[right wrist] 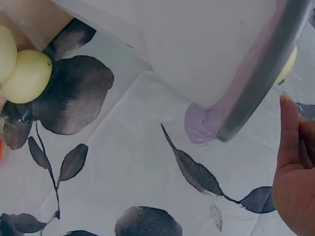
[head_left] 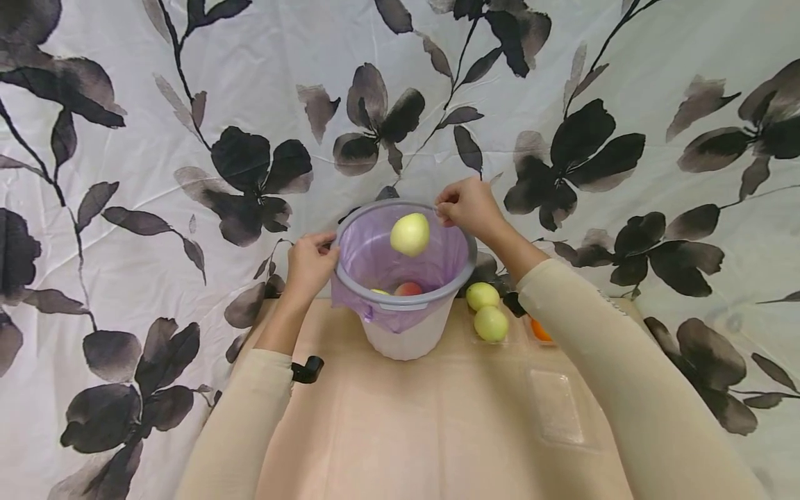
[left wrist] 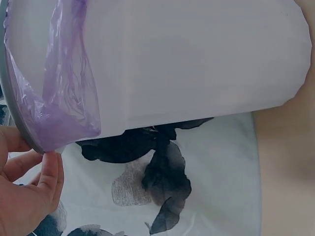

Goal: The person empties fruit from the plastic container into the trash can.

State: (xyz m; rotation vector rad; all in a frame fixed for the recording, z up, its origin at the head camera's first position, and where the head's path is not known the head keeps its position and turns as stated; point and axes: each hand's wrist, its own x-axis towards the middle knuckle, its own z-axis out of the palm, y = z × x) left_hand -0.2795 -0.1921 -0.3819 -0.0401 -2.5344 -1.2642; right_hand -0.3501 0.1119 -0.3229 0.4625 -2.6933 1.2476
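Note:
A pale bin (head_left: 409, 337) with a grey rim (right wrist: 261, 73) and a purple liner (head_left: 362, 260) stands on the table. My left hand (head_left: 310, 267) pinches the rim at its left side, thumb above and fingers curled below, as the left wrist view shows (left wrist: 29, 184). Over the bin's opening is a yellow-green apple (head_left: 410, 234), clear of the liner. Above the far right rim, my right hand (head_left: 469, 206) pinches a bit of clear plastic film (right wrist: 290, 88). Whether the film wraps the apple, I cannot tell. A reddish fruit (head_left: 409, 289) and part of a yellow-green one lie inside.
Two yellow-green apples (head_left: 490, 323) sit right of the bin. Partly behind my right forearm is an orange fruit (head_left: 540, 330). A clear plastic tray (head_left: 558, 406) lies on the wooden-coloured table (head_left: 387, 423). A floral cloth (head_left: 350, 42) hangs behind.

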